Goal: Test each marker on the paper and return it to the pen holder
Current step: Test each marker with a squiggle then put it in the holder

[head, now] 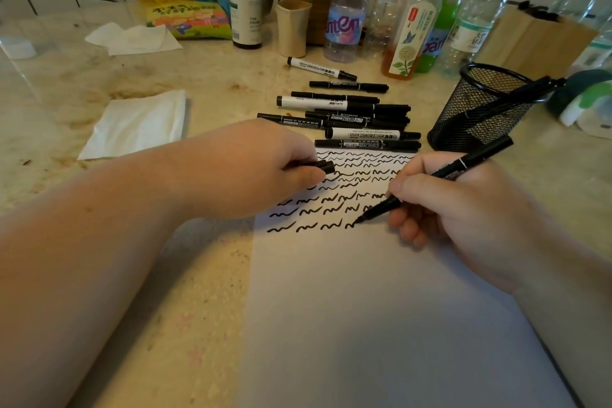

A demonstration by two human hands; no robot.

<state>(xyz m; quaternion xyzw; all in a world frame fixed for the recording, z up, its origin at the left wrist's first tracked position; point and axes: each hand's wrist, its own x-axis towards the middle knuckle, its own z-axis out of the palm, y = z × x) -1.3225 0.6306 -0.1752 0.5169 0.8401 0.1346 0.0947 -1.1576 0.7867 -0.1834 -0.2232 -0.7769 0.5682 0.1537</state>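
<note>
While the left hand pinches a cap, the right hand grips the marker on paper.

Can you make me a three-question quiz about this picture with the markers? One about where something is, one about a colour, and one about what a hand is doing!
1. Where is the pen holder?
A. right of the marker pile
B. on the paper
C. behind the bottles

2. What colour are the squiggles?
A. red
B. black
C. green

3. What is the left hand doing?
A. lying flat
B. holding a cap
C. lifting a bottle

Answers: 1 A, the mesh cup stands right of the pile. 2 B, every line is black. 3 B, its fingers pinch a black cap while the right hand writes with the marker.
</note>
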